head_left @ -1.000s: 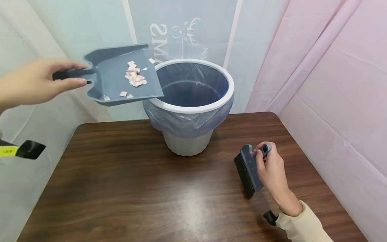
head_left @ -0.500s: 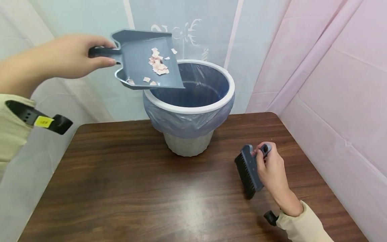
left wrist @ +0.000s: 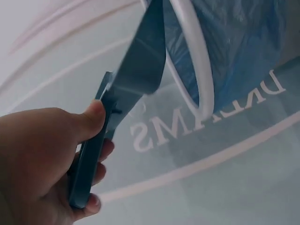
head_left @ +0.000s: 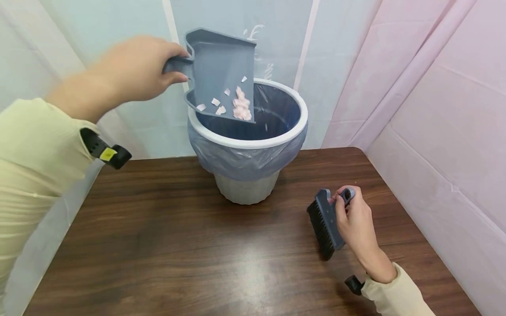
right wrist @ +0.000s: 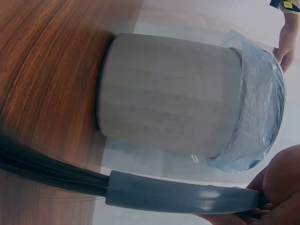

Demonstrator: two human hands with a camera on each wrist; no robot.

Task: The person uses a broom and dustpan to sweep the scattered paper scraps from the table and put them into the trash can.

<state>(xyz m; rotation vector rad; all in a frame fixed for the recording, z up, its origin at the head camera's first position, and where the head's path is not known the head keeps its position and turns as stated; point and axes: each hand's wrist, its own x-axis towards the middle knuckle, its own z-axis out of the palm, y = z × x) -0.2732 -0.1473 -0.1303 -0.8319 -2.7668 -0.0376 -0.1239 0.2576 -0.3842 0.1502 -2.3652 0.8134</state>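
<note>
My left hand (head_left: 138, 70) grips the handle of a blue-grey dustpan (head_left: 213, 66), which is tilted over the left part of a trash bin (head_left: 245, 188). Small pale scraps (head_left: 242, 105) lie in the pan, most of them bunched near its front lip, with several loose bits behind. In the left wrist view the dustpan (left wrist: 140, 61) shows from the side, fingers and thumb round its handle. My right hand (head_left: 356, 219) holds a small hand brush (head_left: 330, 219) by its looped handle, black bristles facing left, at the table's right side.
The bin has a white rim (head_left: 302, 114) and a translucent bluish bag (head_left: 249, 162) folded over its outside. It stands at the back of a dark wooden table (head_left: 178, 245). Pale fabric walls (head_left: 446, 145) enclose the back and sides.
The left hand has carried the dustpan right over the bin and tipped it. The scraps have slid toward the front lip, and a small bit appears below it. The right hand stays still.
</note>
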